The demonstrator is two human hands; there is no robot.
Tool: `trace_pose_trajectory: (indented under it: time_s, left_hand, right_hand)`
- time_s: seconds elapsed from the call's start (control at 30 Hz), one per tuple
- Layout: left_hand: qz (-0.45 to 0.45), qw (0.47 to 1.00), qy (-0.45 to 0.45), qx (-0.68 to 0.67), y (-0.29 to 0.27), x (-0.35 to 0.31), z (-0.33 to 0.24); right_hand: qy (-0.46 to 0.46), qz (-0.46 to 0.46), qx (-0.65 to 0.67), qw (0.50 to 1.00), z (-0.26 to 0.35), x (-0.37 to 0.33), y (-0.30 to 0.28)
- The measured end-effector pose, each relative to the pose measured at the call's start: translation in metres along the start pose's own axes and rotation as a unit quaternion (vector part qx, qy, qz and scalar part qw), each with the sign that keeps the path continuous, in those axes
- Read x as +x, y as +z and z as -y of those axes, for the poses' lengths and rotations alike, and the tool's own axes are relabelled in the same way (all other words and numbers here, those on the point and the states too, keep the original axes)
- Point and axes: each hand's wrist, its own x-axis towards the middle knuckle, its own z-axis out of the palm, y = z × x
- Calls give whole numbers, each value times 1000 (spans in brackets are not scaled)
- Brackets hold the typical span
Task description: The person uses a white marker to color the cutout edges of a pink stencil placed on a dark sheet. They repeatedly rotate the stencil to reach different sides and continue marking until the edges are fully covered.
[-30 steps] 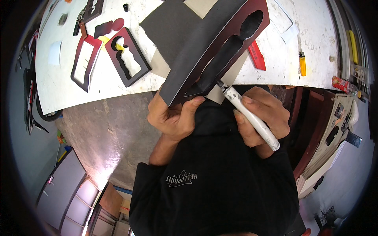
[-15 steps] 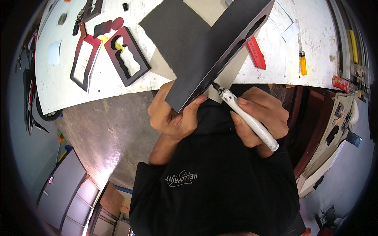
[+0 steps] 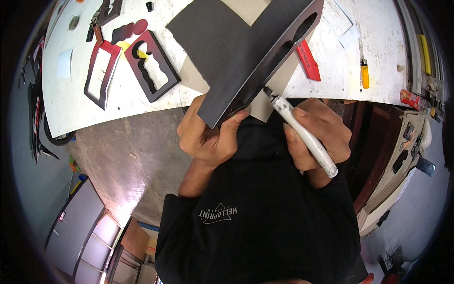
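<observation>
In my left hand [image 3: 205, 137], thumb and curled fingers clasp the near end of a tilted black block [image 3: 250, 66] with a wavy cutout through it. My right hand [image 3: 326, 132] pinches a white marker pen [image 3: 307, 135], its paint worn and smudged black. The pen's dark tip lies against or just beside the block's lower edge; I cannot tell which. A similar dark red and black block [image 3: 170, 78] with a wavy cutout lies on the table to the left. By it are a thin red-and-black frame [image 3: 113, 49], a wavy cut piece [image 3: 123, 33] and a dark red disc [image 3: 140, 26].
Under the held block, a dark grey sheet [image 3: 198, 42] lies over beige board [image 3: 194, 78] on the white table [image 3: 75, 99]. A red plastic-handled tool [image 3: 309, 61] and a yellow lighter [image 3: 364, 75] lie to the right. Near the right edge sits a red packet [image 3: 410, 98].
The pen tip has slid a little up and right along the block's edge, my right hand with it. The block has turned slightly, showing more of its cutout.
</observation>
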Motion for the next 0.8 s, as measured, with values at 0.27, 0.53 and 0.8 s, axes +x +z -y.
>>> trace_pose_trajectory:
  time_s: [0.27,0.53,0.8]
  left_hand:
    - [8,963,-157,-218,4,1,-8]
    - [28,955,-171,-239,3,-1,-5]
    - [27,952,-189,-238,1,-1,-6]
  right_hand:
    - [-44,88,56,994,-7,-5,7]
    - [-95,85,-29,991,-11,-6,21]
    - [-75,69,-64,993,-10,3,21]
